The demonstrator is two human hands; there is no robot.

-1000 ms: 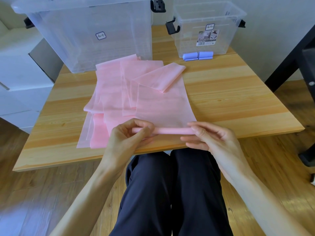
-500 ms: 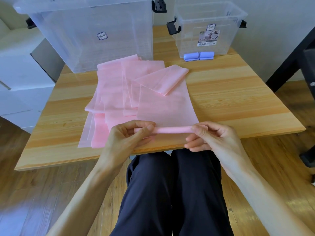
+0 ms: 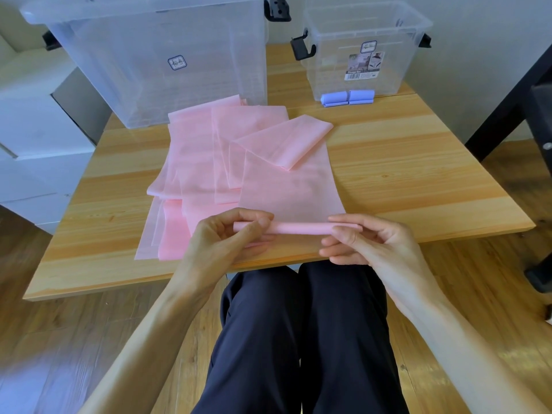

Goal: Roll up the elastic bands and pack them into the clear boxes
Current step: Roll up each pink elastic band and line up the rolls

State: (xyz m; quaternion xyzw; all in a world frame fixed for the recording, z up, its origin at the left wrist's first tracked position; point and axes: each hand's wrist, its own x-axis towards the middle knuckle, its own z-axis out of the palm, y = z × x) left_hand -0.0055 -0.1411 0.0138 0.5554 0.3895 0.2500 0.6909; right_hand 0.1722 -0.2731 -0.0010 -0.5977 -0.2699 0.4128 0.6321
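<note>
A long pink elastic band [image 3: 286, 186] lies in loose folds across the wooden table [image 3: 418, 174]. Its near end is wound into a thin roll [image 3: 298, 228] close to the table's front edge. My left hand [image 3: 221, 243] pinches the roll's left end between thumb and fingers. My right hand [image 3: 367, 243] pinches the right end the same way. A small clear box [image 3: 364, 64] at the back right holds two rolled purple bands [image 3: 348, 98] against its front wall. A large clear box [image 3: 155, 58] stands at the back left.
My dark-trousered legs [image 3: 298, 339] sit under the table's front edge. White furniture [image 3: 33, 124] stands to the left. A black frame [image 3: 525, 94] rises at the right. The wood floor shows on both sides.
The roll has moved a little farther up the band, away from the table's edge. Both hands kept their pinch on its ends and shifted their fingers.
</note>
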